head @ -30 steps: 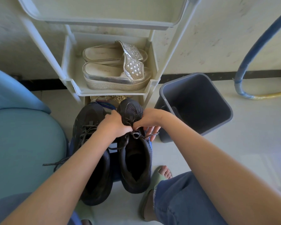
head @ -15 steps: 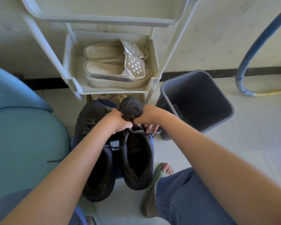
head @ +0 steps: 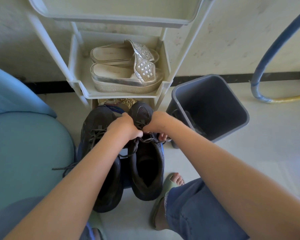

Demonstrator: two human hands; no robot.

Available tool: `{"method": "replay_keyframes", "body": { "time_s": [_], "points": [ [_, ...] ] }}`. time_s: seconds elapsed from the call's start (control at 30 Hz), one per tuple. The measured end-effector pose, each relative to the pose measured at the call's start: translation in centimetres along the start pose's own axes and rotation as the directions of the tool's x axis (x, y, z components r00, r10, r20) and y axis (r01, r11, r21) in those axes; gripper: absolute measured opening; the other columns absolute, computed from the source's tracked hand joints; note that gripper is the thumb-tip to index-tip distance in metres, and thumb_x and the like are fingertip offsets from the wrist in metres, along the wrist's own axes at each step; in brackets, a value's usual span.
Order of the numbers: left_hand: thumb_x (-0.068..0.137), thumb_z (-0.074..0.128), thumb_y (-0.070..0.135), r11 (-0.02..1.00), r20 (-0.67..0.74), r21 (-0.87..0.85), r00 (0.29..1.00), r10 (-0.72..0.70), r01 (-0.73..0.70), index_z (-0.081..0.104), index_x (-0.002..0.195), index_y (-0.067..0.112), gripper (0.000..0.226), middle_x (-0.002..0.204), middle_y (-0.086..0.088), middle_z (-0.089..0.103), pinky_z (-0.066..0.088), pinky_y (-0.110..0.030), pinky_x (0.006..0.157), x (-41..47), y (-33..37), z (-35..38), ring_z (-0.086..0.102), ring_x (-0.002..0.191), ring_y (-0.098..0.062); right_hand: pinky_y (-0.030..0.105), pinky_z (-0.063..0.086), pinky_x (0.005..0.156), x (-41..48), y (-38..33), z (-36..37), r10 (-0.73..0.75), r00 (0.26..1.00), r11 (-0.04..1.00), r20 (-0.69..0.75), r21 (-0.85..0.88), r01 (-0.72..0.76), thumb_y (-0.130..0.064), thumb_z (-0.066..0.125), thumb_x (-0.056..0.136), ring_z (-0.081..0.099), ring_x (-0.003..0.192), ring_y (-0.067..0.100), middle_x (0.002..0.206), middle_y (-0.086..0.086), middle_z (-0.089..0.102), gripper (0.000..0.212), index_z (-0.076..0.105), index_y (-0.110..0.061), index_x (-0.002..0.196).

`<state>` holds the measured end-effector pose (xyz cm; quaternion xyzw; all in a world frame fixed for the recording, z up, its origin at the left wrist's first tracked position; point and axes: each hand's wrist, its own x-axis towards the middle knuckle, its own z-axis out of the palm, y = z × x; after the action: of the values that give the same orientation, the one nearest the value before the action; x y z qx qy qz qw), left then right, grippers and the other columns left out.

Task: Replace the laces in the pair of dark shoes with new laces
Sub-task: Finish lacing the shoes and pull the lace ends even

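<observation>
**Picking at the old lace on the right-hand shoe**

Sat close beside a wide blue-green seat (head: 24,144), facing a pale shoe rack (head: 121,96) with a grey bin (head: 215,104) just to its right. Had the two dark shoes side by side at the rack's foot, toes toward it, on something blue too hidden to name. Left the left-hand shoe (head: 95,123) laced, one loose end trailing toward the seat. Worked on the right-hand shoe (head: 140,111) with both hands nearly touching over its upper eyelets. Clenched the left hand (head: 123,127) round the old lace (head: 146,140). Pinched the same lace with the right hand (head: 156,122), spare fingers hanging down the shoe's outer side. Saw no new laces anywhere.

Judged the unlacing barely begun. Could not tell whether a knot sat under the fingers. If so, risked cinching it tighter by pulling both ways from one spot. Risked tipping the shoe or dragging it toward the bin, with nothing pinning its heel. Risked jamming a frayed tip in an eyelet on a hard yank.
</observation>
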<state>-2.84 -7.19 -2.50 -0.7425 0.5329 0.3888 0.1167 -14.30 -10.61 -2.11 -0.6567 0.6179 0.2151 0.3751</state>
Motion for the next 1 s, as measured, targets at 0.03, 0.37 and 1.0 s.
{"method": "replay_keyframes", "body": {
  "time_s": [0.03, 0.37, 1.0],
  "points": [
    [0.081, 0.067, 0.039, 1.000, 0.008, -0.003, 1.000, -0.001, 0.001, 0.011, 0.145, -0.003, 0.095, 0.132, -0.016, 0.050, 0.043, -0.034, 0.080, 0.1, 0.0, -0.1, 0.054, 0.115, -0.031, 0.035, 0.059, 0.070, 0.1, 0.2, -0.2, 0.011, 1.000, 0.997, 0.012, 0.071, -0.011, -0.021, 0.060, 0.087, 0.069, 0.071, 0.029, 0.078, 0.016, 0.065, 0.025, 0.050, -0.002, 0.075],
    [0.094, 0.054, 0.033, 0.999, 0.029, 0.026, 0.999, 0.020, -0.021, 0.002, 0.148, -0.004, 0.084, 0.145, -0.022, 0.036, 0.041, -0.037, 0.097, -0.3, 0.7, -0.1, 0.044, 0.127, -0.033, 0.027, 0.060, 0.062, 0.9, 2.2, -1.0, -0.041, 0.997, 0.950, 0.062, 0.311, 0.020, -0.009, 0.062, 0.085, 0.072, 0.069, 0.024, 0.084, 0.021, 0.069, 0.011, 0.059, 0.002, 0.084],
    [0.088, 0.062, 0.041, 0.977, 0.254, 0.085, 0.953, 0.168, -0.195, 0.071, 0.100, 0.005, 0.039, 0.062, -0.001, 0.051, 0.032, -0.022, 0.055, -4.5, -1.9, -3.1, 0.046, 0.064, -0.017, 0.018, 0.054, 0.064, -3.0, 5.2, -2.6, -0.274, 0.926, 0.959, 0.259, 0.142, 0.244, -0.025, 0.070, 0.087, 0.058, 0.067, 0.018, 0.071, 0.010, 0.061, 0.026, 0.067, 0.001, 0.087]
  ]
}}
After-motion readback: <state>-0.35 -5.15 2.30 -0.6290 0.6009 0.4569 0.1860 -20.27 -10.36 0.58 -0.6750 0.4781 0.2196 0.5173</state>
